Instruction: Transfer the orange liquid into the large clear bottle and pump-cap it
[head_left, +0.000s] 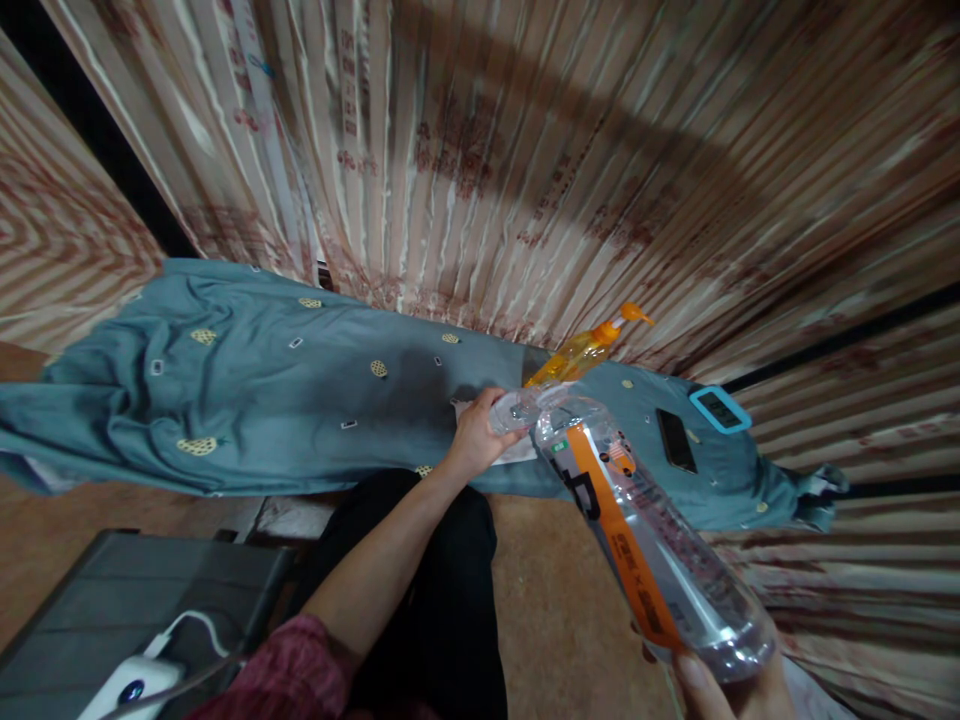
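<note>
My right hand (712,690) is wrapped around the lower end of a large clear plastic bottle (637,520) with an orange and grey label. The bottle is tilted, its neck pointing up and left. My left hand (476,435) grips a small clear container (513,411), whose exact kind I cannot make out. This container meets the large bottle's neck; whether they touch cannot be seen clearly. Behind them stands a pump bottle (581,352) of yellow-orange liquid with an orange pump head. A whitish sheet (517,450) lies partly hidden beneath my left hand.
A teal cloth with pineapple prints (315,390) covers the long narrow surface before me. A dark phone (676,440) and a blue-framed digital display (720,409) lie at right. Patterned curtains (480,150) hang behind. At lower left, a white power bank (135,688) rests on a grey stool (150,590).
</note>
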